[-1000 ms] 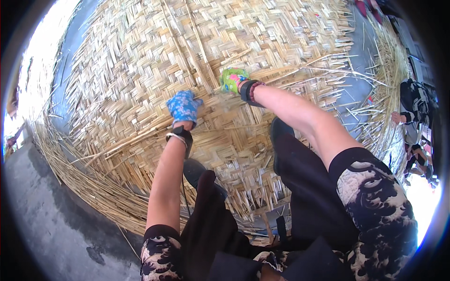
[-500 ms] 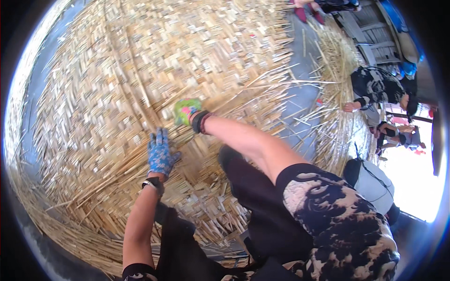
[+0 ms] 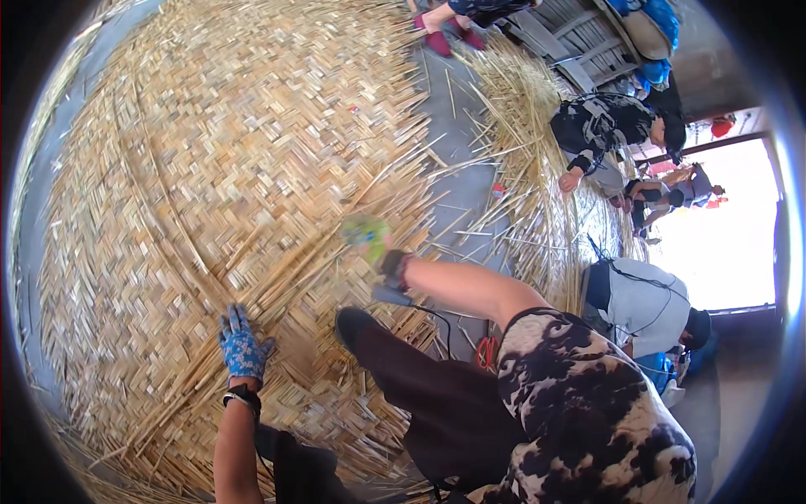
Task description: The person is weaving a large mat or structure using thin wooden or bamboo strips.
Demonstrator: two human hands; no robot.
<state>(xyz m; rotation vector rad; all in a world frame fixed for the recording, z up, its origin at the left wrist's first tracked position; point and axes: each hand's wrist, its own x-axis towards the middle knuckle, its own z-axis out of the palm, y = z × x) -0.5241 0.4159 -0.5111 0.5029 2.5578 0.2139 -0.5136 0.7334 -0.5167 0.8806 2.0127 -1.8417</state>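
Note:
A large woven mat of pale split-reed strips spreads over the floor around my legs. My left hand, in a blue flower-patterned glove, lies on the mat with its fingers stretched out, touching the lower part of a diagonal band of loose strips. Farther up along that band is my right hand, in a green glove, low over the mat. Motion smears its fingers, so whether it grips a strip cannot be made out. My dark shoe rests on the mat just below the right hand.
Red-handled scissors lie on the grey floor by my right thigh. Loose strips are heaped beyond the mat's right edge, beside a crouching person. Another person sits bent over at right. Red shoes stand at the mat's far edge.
My view has turned right, bringing the scissors into sight. The right hand has moved away from the left, farther right along the strips. The left hand stays flat on the mat.

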